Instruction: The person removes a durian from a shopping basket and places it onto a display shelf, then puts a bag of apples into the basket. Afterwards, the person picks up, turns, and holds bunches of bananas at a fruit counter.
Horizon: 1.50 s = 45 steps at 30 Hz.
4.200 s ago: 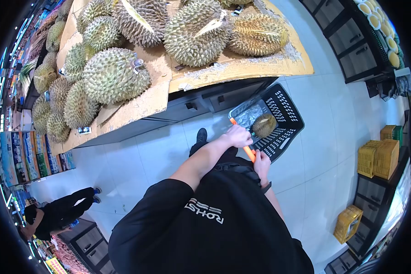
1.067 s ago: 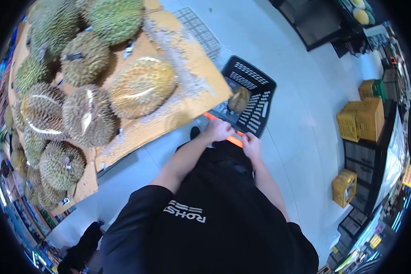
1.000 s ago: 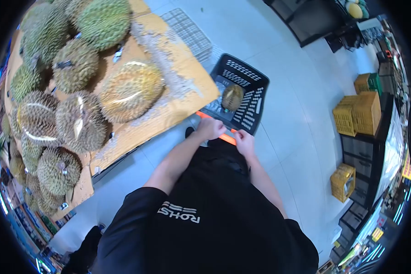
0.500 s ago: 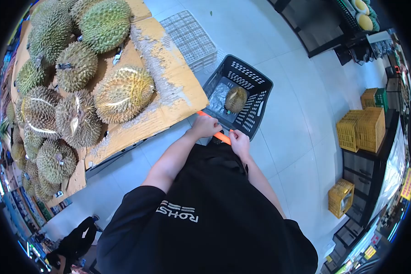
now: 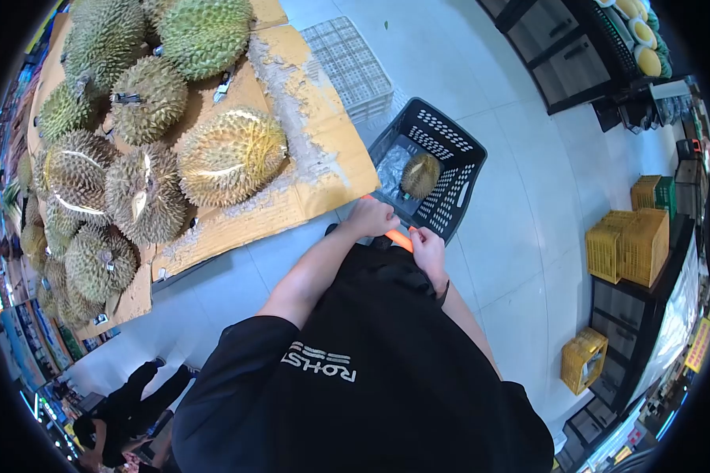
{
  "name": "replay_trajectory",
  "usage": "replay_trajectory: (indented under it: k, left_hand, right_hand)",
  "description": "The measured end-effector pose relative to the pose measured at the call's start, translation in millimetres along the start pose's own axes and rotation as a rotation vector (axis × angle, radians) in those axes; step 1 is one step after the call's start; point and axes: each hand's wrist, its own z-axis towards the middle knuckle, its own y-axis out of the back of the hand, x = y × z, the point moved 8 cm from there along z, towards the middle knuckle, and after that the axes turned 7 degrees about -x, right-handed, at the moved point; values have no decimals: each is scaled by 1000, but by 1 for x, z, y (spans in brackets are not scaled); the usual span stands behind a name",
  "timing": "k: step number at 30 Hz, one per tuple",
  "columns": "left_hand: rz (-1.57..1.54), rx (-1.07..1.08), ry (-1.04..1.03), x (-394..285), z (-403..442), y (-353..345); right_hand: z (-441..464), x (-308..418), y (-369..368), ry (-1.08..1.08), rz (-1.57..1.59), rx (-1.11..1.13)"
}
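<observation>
My left hand point(image 5: 373, 217) is closed around the orange handle point(image 5: 399, 239) of a black shopping basket point(image 5: 467, 162). Beside it on the right, my right hand point(image 5: 427, 249) grips the same handle. The perforated basket lies beyond my hands, and inside it are one durian point(image 5: 420, 175) and some clear plastic point(image 5: 393, 167). To the left, a cardboard-covered stand point(image 5: 323, 185) carries several durians, among them a yellowish one point(image 5: 233, 158) near its edge, close to my left hand.
Stacked pale crates point(image 5: 347, 63) stand on the floor beyond the stand's corner. At right are yellow crates point(image 5: 643, 246) on a dark cabinet and another yellow crate point(image 5: 584, 360) lower down. A dark display unit point(image 5: 572, 59) stands upper right. Another person point(image 5: 126, 410) is at lower left.
Since the first frame, the stand has shifted left and lower in view, with the yellowish durian nearer. The pale crates have come into view. Both hands still hold the handle, and the durian remains in the basket.
</observation>
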Motion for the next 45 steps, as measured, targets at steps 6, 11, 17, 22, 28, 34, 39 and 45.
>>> replay_trajectory:
  k: [6,11,17,22,28,34,39,45]
  left_hand:
    - [-77,-76,-39,-3,4,1]
    - [-48,-66,-54,-4,7,-1]
    - [-5,53,-48,-4,8,-6]
    - [131,254,-110,-29,6,2]
    - [187,259,-43,-50,8,-4]
    - [170,208,12,-47,28,-8]
    - [216,198,70,-53,46,0]
    - [184,118,44,-56,71,-1]
  right_hand:
    - [1,1,5,-54,-32,11]
    - [0,5,4,-30,-94,74]
    - [-9,29,2,379,-223,131]
    - [-6,20,-5,442,-290,95]
    - [4,12,-6,407,-218,111]
    - [25,8,0,338,-180,186]
    - [45,7,7,338,-188,216]
    - [69,8,17,372,-199,242]
